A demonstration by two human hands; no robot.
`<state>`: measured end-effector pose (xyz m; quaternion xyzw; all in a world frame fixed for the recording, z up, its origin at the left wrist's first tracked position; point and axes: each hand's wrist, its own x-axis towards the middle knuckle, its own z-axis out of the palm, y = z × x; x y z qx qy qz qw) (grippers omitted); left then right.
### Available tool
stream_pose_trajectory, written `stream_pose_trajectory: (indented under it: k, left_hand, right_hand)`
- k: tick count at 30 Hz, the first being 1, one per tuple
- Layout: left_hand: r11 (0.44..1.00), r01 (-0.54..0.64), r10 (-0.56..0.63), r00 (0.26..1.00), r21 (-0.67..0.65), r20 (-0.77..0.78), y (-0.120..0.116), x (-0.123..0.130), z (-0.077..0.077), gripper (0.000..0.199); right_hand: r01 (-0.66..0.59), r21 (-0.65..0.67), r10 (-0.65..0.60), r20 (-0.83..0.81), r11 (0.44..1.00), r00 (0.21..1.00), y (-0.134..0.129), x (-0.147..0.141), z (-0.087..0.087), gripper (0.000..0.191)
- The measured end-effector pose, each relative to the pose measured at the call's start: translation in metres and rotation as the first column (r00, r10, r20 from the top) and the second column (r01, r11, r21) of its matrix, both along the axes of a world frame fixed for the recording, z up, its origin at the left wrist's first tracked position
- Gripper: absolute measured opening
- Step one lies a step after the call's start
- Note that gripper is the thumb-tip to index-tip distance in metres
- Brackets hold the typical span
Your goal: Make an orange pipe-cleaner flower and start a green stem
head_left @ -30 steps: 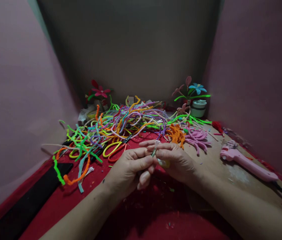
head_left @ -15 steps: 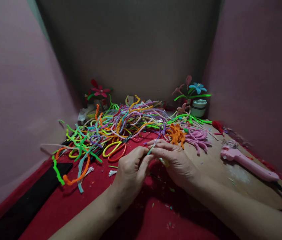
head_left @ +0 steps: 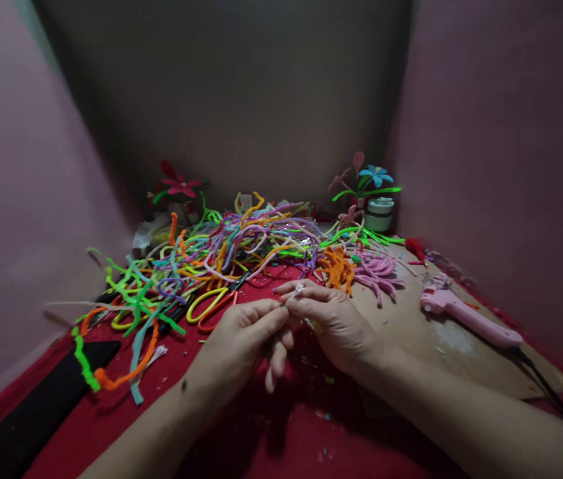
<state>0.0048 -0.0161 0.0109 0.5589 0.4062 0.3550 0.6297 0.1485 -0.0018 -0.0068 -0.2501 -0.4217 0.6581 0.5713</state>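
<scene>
My right hand (head_left: 334, 319) is closed in a pinch around a small white-tipped bundle (head_left: 299, 289), whose pale tips stick up above the fingers. A small yellowish piece (head_left: 315, 326) shows below, against the right palm. My left hand (head_left: 251, 332) meets the right at the fingertips, its thumb and forefinger pinched together at the bundle's lower end while the other fingers curl loosely below. What lies between the left fingertips is mostly hidden. Just beyond the left hand, scissors (head_left: 206, 305) with yellow and red handles lie on the red cloth (head_left: 271, 439).
A tangled heap of colourful pipe cleaners (head_left: 241, 239) spreads across the back. Orange pipe cleaners (head_left: 337, 267) and pink ones (head_left: 377, 274) lie right of it. A pink glue gun (head_left: 466, 313) rests on a brown board (head_left: 411, 359). Fuzzy flowers (head_left: 376, 175) stand behind, near a lidded jar (head_left: 379, 214).
The view has shifted, so the table things sit further left. My left hand's lower fingers have uncurled downward. The greenish strand seen between the hands is now mostly covered.
</scene>
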Motion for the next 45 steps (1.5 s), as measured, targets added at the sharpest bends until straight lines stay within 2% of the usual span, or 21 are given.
stream_pose_trajectory:
  k: [1, 3, 4, 5, 9, 13, 17, 19, 21, 23, 25, 27, 29, 32, 34, 36, 38, 40, 41, 43, 45]
  left_hand:
    - [0.980, -0.106, 0.123, 0.988, 0.168, -0.096, -0.002, 0.001, 0.000, 0.018]
    - [0.846, -0.229, 0.347, 0.922, 0.480, -0.172, -0.005, 0.003, 0.001, 0.008]
    - [0.790, -0.243, 0.405, 0.896, 0.563, -0.181, -0.006, 0.003, 0.001, 0.006]
    - [0.776, -0.235, 0.417, 0.887, 0.586, -0.197, -0.007, 0.003, 0.001, 0.005]
    - [0.915, -0.165, 0.258, 0.940, 0.367, -0.222, -0.005, -0.001, 0.002, 0.014]
    - [0.984, -0.121, 0.129, 0.990, 0.131, -0.053, -0.001, -0.003, 0.002, 0.019]
    - [0.981, 0.050, -0.019, 0.986, -0.189, 0.165, 0.002, -0.002, -0.001, 0.023]
    - [0.967, 0.109, -0.066, 0.980, -0.228, 0.188, 0.003, -0.001, -0.002, 0.027]
    - [0.992, 0.053, -0.045, 0.997, -0.117, 0.067, 0.003, 0.001, 0.000, 0.027]
    - [0.983, -0.099, 0.117, 0.987, 0.152, -0.113, 0.001, 0.003, 0.001, 0.020]
    - [0.865, -0.224, 0.335, 0.924, 0.449, -0.184, -0.002, 0.004, 0.002, 0.010]
    - [0.779, -0.261, 0.431, 0.883, 0.571, -0.184, -0.003, 0.005, 0.003, 0.008]
    - [0.845, -0.245, 0.367, 0.912, 0.476, -0.183, -0.002, 0.005, 0.002, 0.011]
    - [0.983, -0.173, 0.176, 0.984, 0.069, -0.043, 0.001, 0.003, 0.000, 0.020]
    - [0.977, -0.144, 0.159, 0.984, -0.159, 0.086, 0.004, 0.002, -0.002, 0.020]
    - [0.960, -0.145, 0.175, 0.979, -0.239, 0.109, 0.005, 0.001, -0.003, 0.024]
    - [0.980, -0.127, 0.129, 0.992, -0.154, 0.002, 0.006, 0.000, -0.004, 0.023]
    - [0.985, -0.126, 0.146, 0.972, 0.118, -0.182, 0.006, 0.000, -0.005, 0.023]
    - [0.942, -0.129, 0.212, 0.945, 0.311, -0.250, 0.006, 0.000, -0.005, 0.021]
    - [0.739, -0.107, 0.377, 0.884, 0.665, -0.276, 0.007, 0.000, -0.008, 0.011]
    - [0.560, -0.046, 0.442, 0.861, 0.827, -0.251, 0.007, -0.001, -0.010, 0.005]
  right_hand:
    - [0.034, -0.016, -0.034, -0.003, 0.999, 0.999, 0.000, -0.001, 0.000, 0.005]
    - [0.071, -0.032, -0.071, -0.009, 0.997, 0.997, 0.000, -0.002, 0.001, 0.007]
    - [0.075, -0.029, -0.076, -0.011, 0.997, 0.997, 0.000, -0.002, 0.001, 0.008]
    - [0.072, -0.021, -0.072, -0.013, 0.997, 0.997, 0.000, -0.003, 0.000, 0.008]
    - [-0.005, -0.007, 0.005, -0.033, 1.000, 0.999, 0.002, -0.003, -0.003, 0.012]
    - [-0.136, 0.002, 0.136, -0.041, 0.991, 0.990, 0.002, -0.001, -0.003, 0.018]
    - [-0.262, 0.054, 0.265, -0.071, 0.964, 0.962, 0.000, 0.002, 0.001, 0.010]
    - [-0.277, 0.041, 0.279, -0.089, 0.960, 0.956, 0.000, 0.002, 0.001, 0.006]
    - [-0.196, 0.006, 0.196, -0.092, 0.981, 0.976, 0.002, 0.002, 0.000, 0.007]
    - [-0.070, -0.018, 0.069, -0.078, 0.997, 0.995, 0.004, 0.001, -0.002, 0.008]
    - [0.007, -0.023, -0.009, -0.055, 1.000, 0.998, 0.004, 0.000, -0.004, 0.010]
    - [0.013, 0.003, -0.013, -0.035, 1.000, 0.999, 0.004, 0.000, -0.004, 0.010]
    - [-0.020, 0.048, 0.021, -0.027, 0.999, 0.999, 0.002, 0.000, -0.003, 0.011]
    - [-0.105, 0.101, 0.107, -0.016, 0.989, 0.994, -0.002, 0.003, 0.001, 0.012]
    - [-0.151, 0.122, 0.153, -0.011, 0.981, 0.988, -0.004, 0.005, 0.004, 0.007]
    - [-0.167, 0.147, 0.170, -0.007, 0.975, 0.985, -0.004, 0.006, 0.005, 0.006]
    - [-0.129, 0.123, 0.133, -0.021, 0.984, 0.991, -0.002, 0.006, 0.004, 0.008]
    - [-0.061, 0.057, 0.064, -0.040, 0.996, 0.997, 0.000, 0.004, 0.001, 0.010]
    - [-0.031, 0.028, 0.033, -0.042, 0.999, 0.999, 0.001, 0.003, -0.001, 0.011]
    - [-0.009, 0.010, 0.009, -0.019, 1.000, 1.000, 0.003, 0.000, -0.004, 0.012]
    - [-0.025, 0.031, 0.025, 0.015, 0.999, 1.000, 0.003, 0.000, -0.006, 0.012]
